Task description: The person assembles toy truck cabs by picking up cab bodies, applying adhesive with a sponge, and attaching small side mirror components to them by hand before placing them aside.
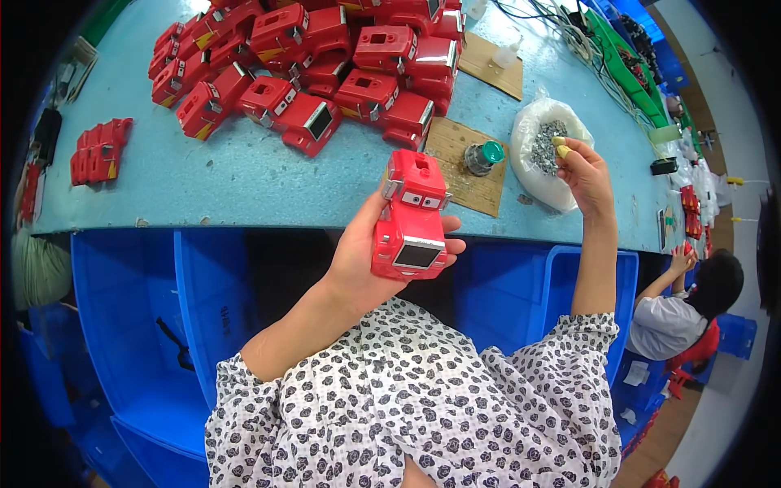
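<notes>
Red toy truck [416, 224] sits in L hand [358, 252], fingers wrapped under it w/ tips poking out along its R side, thumb side against its L flank, so that hand is clamped on it. Held above & in front of the lap, by the near edge of the desk [244, 187]. Long axis runs approx. straight out from the body: roof end w/ the square opening farthest, dark framed panel at the near end, eyes facing up. R hand [590, 179] is well apart, off to the truck's R & a bit farther out; from the R fingers, the truck lies L & nearer the body, w/ its R side toward them. R fingers are curled, tips in yellow covers [562, 151] close to each other over the R part of the white bag [527, 175], nearest the silvery bits [547, 146]; can't tell if they're pinching one. Jar w/ green lid [493, 152] is L of the R fingers, on cardboard [451, 179], between them & the truck in L–R terms. Pile of red truck bodies [297, 122] is beyond the L fingers, mostly farther L.
</notes>
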Demonstrator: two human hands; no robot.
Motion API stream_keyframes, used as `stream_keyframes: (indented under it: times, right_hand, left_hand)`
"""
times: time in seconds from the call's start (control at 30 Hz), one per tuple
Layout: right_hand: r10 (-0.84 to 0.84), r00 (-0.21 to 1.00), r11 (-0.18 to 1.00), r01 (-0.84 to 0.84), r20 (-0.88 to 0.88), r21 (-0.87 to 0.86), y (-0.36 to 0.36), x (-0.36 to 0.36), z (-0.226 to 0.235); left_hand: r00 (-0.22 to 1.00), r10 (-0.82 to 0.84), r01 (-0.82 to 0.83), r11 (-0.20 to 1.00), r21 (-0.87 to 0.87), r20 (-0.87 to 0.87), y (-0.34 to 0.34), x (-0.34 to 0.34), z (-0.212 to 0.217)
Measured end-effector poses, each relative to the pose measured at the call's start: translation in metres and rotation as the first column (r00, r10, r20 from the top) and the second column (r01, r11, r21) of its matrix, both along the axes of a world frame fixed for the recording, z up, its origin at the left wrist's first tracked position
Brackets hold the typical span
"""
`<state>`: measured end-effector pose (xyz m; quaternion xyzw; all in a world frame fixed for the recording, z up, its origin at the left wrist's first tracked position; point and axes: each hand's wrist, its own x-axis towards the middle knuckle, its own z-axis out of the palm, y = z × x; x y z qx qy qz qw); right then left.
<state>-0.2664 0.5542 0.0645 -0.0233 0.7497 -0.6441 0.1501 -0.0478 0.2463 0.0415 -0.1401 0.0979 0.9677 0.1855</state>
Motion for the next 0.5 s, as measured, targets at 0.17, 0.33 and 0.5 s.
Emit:
stream_keyframes:
  times: [0.17,0.33,0.5]
  right_hand:
    - [0.088,0.995,0.973,-0.075,0.052,-0.217,-0.018,0.015,0.003]
    - [0.147,0.982,0.93,-0.098,0.116,-0.354,-0.029,0.031,0.003]
    - [0.173,0.975,0.943,-0.122,0.141,-0.31,-0.042,0.037,0.007]
  left_hand:
    - [1.0,-0.007,0.007,1.0,-0.014,-0.004,-0.001,0.001,-0.003]
    - [0.999,-0.036,0.036,0.999,-0.007,-0.017,0.0,0.002,-0.001]
    - [0.998,-0.051,0.051,0.999,0.017,-0.047,0.0,0.001,-0.001]
